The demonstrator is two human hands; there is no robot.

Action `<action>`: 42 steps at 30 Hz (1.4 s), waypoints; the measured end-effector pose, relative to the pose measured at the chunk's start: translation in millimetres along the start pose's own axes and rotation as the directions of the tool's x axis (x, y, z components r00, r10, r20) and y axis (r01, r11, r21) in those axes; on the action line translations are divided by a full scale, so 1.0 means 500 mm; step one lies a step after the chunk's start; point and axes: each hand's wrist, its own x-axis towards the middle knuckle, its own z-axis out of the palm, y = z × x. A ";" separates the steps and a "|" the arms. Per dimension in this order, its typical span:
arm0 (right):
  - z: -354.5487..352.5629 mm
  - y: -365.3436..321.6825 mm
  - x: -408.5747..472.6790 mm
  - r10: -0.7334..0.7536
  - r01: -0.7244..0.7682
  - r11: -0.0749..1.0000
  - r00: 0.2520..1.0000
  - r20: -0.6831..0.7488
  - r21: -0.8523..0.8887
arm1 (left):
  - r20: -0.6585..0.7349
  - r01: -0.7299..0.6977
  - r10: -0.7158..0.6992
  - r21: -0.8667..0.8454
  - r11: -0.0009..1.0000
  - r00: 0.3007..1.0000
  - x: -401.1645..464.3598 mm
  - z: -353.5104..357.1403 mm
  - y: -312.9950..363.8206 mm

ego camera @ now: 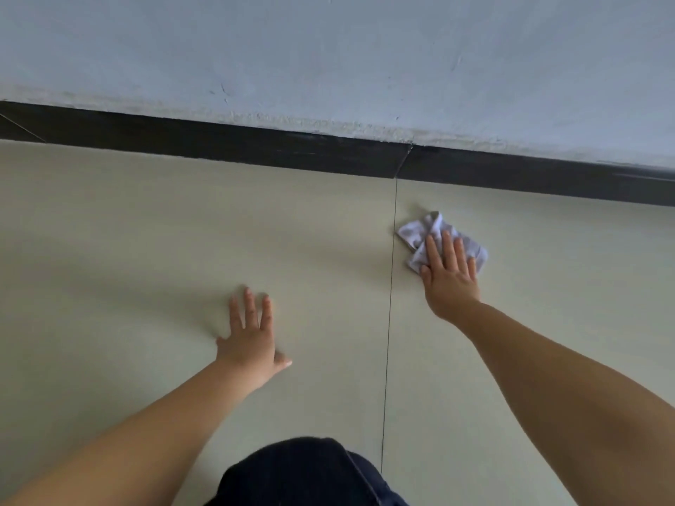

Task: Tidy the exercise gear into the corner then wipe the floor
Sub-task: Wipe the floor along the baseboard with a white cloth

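Observation:
A crumpled white cloth (pixel 420 233) lies on the pale tiled floor (pixel 146 231), close to the dark skirting. My right hand (pixel 450 275) presses flat on the cloth with straight fingers, covering its near part. My left hand (pixel 251 337) rests flat on the bare floor to the left, fingers spread, holding nothing. No exercise gear is in view.
A dark skirting board (pixel 255 147) runs along the foot of a pale blue-grey wall (pixel 328 60). A thin tile joint (pixel 391 304) runs from the skirting toward me between my hands. My knee in dark trousers (pixel 303 472) is at the bottom.

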 end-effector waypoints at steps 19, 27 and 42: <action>-0.032 -0.145 -0.050 0.257 -0.247 0.967 0.927 0.274 -0.070 | -0.070 -0.264 0.297 0.296 0.918 0.952 0.120 -0.163 0.075; 0.066 -0.248 -0.138 0.144 -0.120 0.986 0.961 0.235 -0.112 | -0.069 -0.253 0.279 0.258 0.932 0.958 0.128 -0.159 0.078; 0.010 -0.074 -0.021 -0.379 0.398 0.896 0.917 0.128 -0.196 | -0.131 -0.278 0.307 0.205 0.939 0.943 0.084 -0.177 0.054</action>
